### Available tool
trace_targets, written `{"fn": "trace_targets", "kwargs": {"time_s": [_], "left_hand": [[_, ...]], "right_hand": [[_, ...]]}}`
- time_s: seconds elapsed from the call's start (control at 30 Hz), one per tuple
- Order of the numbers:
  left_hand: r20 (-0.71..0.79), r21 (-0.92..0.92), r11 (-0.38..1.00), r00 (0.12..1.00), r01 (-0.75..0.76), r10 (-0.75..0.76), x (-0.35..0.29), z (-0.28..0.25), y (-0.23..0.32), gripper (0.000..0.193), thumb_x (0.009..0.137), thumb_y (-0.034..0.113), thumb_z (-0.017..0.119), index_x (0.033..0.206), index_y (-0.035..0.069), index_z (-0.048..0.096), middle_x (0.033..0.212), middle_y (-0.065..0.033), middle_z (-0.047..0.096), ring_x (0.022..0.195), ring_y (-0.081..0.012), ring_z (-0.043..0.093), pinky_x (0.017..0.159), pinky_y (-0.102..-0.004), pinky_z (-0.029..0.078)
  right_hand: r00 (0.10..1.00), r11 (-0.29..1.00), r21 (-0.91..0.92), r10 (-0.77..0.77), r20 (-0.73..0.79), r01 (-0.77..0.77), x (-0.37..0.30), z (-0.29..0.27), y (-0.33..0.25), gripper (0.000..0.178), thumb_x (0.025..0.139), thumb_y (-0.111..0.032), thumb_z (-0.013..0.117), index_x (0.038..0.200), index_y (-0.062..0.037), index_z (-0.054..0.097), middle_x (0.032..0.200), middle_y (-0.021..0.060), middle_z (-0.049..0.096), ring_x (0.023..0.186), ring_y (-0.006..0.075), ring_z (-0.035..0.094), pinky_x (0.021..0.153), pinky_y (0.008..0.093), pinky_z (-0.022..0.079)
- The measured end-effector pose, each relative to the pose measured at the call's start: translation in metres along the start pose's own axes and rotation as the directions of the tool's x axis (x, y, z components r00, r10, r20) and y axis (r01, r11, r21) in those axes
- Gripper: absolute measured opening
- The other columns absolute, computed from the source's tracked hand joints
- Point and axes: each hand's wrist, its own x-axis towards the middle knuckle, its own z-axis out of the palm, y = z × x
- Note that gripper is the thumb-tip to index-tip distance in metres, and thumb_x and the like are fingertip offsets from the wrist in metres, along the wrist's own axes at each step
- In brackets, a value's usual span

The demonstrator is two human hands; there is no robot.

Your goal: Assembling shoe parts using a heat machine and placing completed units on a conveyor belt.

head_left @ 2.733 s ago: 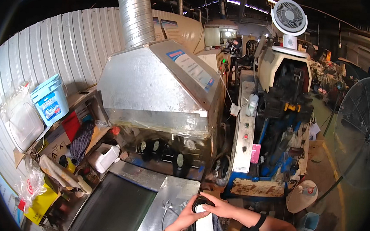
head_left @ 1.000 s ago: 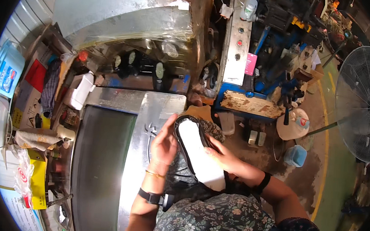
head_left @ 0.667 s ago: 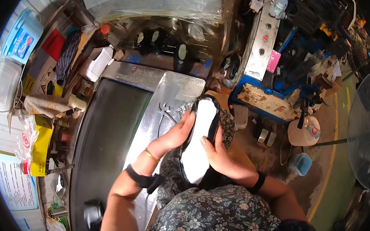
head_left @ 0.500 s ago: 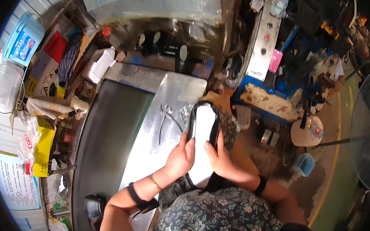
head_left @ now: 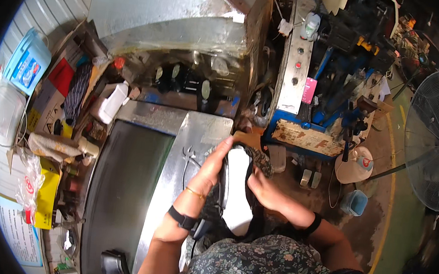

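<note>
A black shoe (head_left: 238,192), its long white underside facing up, is held in front of my body. My left hand (head_left: 214,165) lies along its left edge with the fingers reaching toward the far end, closed on that side. Against the right edge, my right hand (head_left: 265,191) grips with curled fingers partly hidden by the shoe. Dark patterned cloth (head_left: 260,161) shows beside the shoe's far end. Left of my left hand, pincers (head_left: 189,154) with dark handles rest on the shiny metal tabletop (head_left: 207,128).
A dark conveyor belt (head_left: 128,181) runs along the left, carrying another black shoe (head_left: 114,265) near me. Several dark shoes stand beneath the metal hood (head_left: 173,9). A blue-framed machine (head_left: 302,136) is at far right, with a stool (head_left: 354,165), blue bin (head_left: 356,203) and large fan (head_left: 430,140).
The view has shifted, so the scene sits lower and further left. My left hand has slid toward the shoe's far end with straighter fingers; my right thumb has moved off the white underside.
</note>
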Motion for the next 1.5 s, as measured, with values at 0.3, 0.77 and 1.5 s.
{"fn": "trace_targets", "kwargs": {"time_s": [0.3, 0.77, 1.5], "left_hand": [[0.054, 0.19, 0.972, 0.99, -0.136, 0.127, -0.004, 0.005, -0.018, 0.036, 0.1, 0.026, 0.054, 0.128, 0.003, 0.055, 0.122, -0.0046, 0.057, 0.116, -0.0131, 0.05, 0.102, -0.0264, 0.036], [0.031, 0.096, 0.994, 0.999, -0.047, 0.044, -0.014, -0.032, 0.016, 0.064, 0.1, 0.046, 0.048, 0.149, 0.008, 0.031, 0.133, -0.0115, 0.052, 0.122, -0.0174, 0.045, 0.106, -0.0309, 0.034], [-0.6, 0.426, 0.769, 0.487, -0.477, 0.635, 0.038, -0.226, 0.173, 0.052, 0.075, -0.007, 0.076, 0.117, 0.004, 0.049, 0.096, -0.0068, 0.061, 0.081, -0.0154, 0.062, 0.072, -0.0276, 0.054]], "right_hand": [[0.983, 0.965, 0.25, -0.029, -0.179, 0.074, 0.064, -0.015, -0.012, 0.035, 0.104, -0.029, 0.044, 0.123, -0.0034, 0.058, 0.124, 0.0058, 0.059, 0.116, 0.0153, 0.052, 0.102, 0.029, 0.037], [0.936, 0.976, -0.018, -0.213, -0.282, 0.217, 0.06, 0.012, -0.033, 0.046, 0.094, -0.017, 0.058, 0.136, -0.0013, 0.047, 0.137, 0.0168, 0.05, 0.132, 0.0293, 0.044, 0.109, 0.0377, 0.035], [0.766, 0.605, -0.621, -0.643, -0.01, 0.499, 0.141, 0.044, 0.023, 0.011, 0.079, -0.015, 0.067, 0.089, -0.0133, 0.069, 0.063, 0.0005, 0.056, 0.06, 0.0172, 0.06, 0.055, 0.0307, 0.05]]}}
